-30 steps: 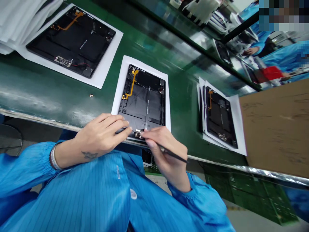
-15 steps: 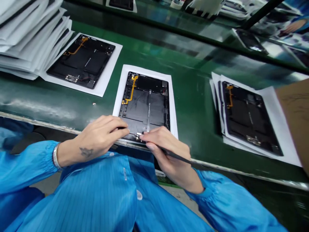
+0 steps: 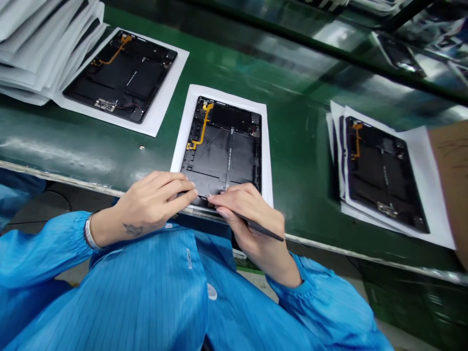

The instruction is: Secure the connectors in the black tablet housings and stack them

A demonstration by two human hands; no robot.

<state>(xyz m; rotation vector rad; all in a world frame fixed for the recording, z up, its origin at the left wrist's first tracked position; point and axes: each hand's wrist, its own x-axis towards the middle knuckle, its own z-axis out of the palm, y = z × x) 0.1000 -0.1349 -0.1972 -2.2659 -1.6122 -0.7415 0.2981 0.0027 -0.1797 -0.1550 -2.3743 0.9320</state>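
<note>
A black tablet back housing (image 3: 208,163), with an orange flex cable (image 3: 204,127) along its left side, lies on a white sheet (image 3: 268,161) at the table's front edge. My left hand (image 3: 155,202) rests over its lower-left corner, thumb and forefinger pinched together; what is between them is hidden. My right hand (image 3: 256,214) holds slim black tweezers (image 3: 261,228), their back end sticking out past the palm. Its fingertips are at the housing's bottom edge, close to my left fingertips, and cover the small connector board there.
Another housing (image 3: 120,78) lies on white foam at left, beside a tall stack of white sleeves (image 3: 40,48). A third housing (image 3: 385,175) sits on sheets at right, near a cardboard box (image 3: 449,165). A tiny part (image 3: 142,147) lies on the green table (image 3: 300,161).
My right fingertips have moved slightly left, closer to my left hand, and now cover the small board that showed before. The whole view has shifted a little.
</note>
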